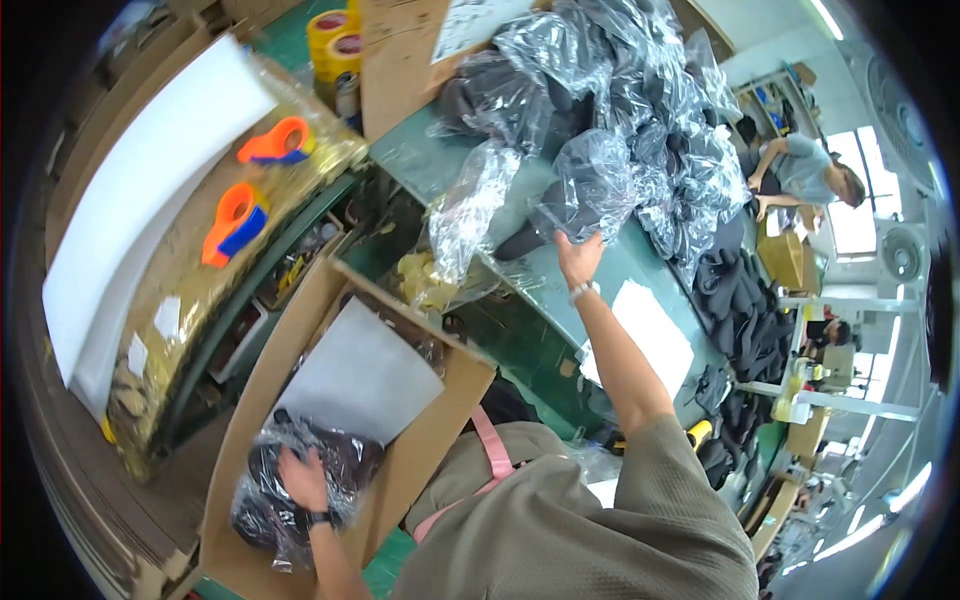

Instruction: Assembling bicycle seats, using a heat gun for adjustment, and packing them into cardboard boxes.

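Observation:
My left hand [303, 478] lies inside an open cardboard box [232, 440], its fingers spread on top of a dark item in a clear plastic bag [355, 460]. A white sheet [362, 370] lies in the same box beside that bag. On the green table [420, 160], my right hand [580, 258] has its fingers closed at the near edge of another bagged dark item [590, 185]. What exactly the bags hold is hard to make out through the shiny plastic. A large heap of similar bagged items [640, 70] lies just beyond my right hand.
Left of the box, two orange-and-blue tape dispensers [236, 222] and a curved white sheet [150, 190] lie on a wrapped stack. Yellow tape rolls [335, 45] stand at the back. White papers [645, 340] and unbagged dark pieces [740, 310] lie to the right. Another person [805, 170] sits farther off.

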The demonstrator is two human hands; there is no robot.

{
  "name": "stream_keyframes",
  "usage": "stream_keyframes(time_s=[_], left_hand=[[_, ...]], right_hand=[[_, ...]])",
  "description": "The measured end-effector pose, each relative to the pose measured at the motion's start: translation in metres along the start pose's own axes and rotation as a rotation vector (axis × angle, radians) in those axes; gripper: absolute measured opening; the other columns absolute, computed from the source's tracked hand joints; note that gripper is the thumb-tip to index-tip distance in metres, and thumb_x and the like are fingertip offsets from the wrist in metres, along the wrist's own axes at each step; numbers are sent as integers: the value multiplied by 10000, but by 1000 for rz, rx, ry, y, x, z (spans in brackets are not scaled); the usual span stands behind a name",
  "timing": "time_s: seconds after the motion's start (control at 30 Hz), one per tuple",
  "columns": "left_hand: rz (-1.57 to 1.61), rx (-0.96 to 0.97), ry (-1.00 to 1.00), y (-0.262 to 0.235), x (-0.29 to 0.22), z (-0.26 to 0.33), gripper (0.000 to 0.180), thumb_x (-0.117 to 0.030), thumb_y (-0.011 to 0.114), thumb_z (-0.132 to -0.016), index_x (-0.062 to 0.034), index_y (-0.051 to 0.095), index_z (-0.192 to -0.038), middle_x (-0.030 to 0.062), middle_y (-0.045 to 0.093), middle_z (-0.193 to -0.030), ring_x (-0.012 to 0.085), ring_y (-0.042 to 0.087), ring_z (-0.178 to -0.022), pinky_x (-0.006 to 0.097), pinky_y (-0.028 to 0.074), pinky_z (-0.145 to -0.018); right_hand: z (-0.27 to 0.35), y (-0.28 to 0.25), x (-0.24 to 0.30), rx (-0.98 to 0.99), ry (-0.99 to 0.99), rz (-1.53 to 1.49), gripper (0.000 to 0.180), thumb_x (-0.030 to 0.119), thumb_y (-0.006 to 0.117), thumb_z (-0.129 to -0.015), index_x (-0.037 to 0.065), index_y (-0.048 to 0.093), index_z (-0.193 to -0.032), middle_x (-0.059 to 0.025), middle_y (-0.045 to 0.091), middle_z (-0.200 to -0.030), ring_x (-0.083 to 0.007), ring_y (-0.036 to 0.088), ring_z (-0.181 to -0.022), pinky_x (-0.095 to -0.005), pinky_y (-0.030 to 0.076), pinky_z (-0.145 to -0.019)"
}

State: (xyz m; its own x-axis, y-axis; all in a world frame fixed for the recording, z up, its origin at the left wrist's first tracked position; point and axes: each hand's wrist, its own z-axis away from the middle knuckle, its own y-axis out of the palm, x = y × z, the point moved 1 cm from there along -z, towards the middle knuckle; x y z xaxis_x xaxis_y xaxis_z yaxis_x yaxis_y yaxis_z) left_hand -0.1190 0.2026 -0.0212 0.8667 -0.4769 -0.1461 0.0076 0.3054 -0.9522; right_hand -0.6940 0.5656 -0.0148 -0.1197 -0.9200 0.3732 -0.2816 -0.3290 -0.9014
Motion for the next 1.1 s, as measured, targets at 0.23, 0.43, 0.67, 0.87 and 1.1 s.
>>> stream_keyframes(time_s=[0.23,0.43,0.67,0.87,1.1], left_hand=[[599,-56,127,-129,-236,-9,353,-56,639,-872,35,583,-1209,169,638,-1138,295,608,-1046,394,472,-895],[786,170,713,-113,-511,-59,466,-140,698,-881,33,537,-1282,201,592,-1263,326,556,-1182,420,418,-1024],[799,300,647,26,-639,-110,567,-425,512,-998,50,501,-1307,272,563,-1278,436,513,-1207,429,406,-1008],[452,622,591,38,-598,-45,552,-428,380,-1044,53,643,-981,299,644,-899,473,612,-885,478,466,-769],[78,1001,663,-46,-549,0,511,-439,447,-1017,18,669,-1071,240,679,-1011,368,650,-971,399,496,-863]], right_hand=[[-41,131,-10,184,923,-720,913,505,811,-727,-135,502,-1300,-235,563,-1333,-355,550,-1199,-412,415,-1043],[-24,132,-35,387,1013,-1416,477,169,711,-856,11,580,-1286,-125,623,-1253,-252,595,-1127,-349,465,-966],[4,-37,-18,831,1108,-1525,297,148,697,-877,36,640,-1146,-75,685,-1104,-198,653,-975,-340,527,-855],[-3,-84,-44,724,1257,-1738,243,125,660,-888,19,614,-1102,-88,688,-1006,-204,674,-895,-336,558,-775],[-5,-86,-45,794,1081,-1699,393,17,587,-824,-12,512,-1208,-97,636,-1041,-191,649,-881,-334,552,-774]])
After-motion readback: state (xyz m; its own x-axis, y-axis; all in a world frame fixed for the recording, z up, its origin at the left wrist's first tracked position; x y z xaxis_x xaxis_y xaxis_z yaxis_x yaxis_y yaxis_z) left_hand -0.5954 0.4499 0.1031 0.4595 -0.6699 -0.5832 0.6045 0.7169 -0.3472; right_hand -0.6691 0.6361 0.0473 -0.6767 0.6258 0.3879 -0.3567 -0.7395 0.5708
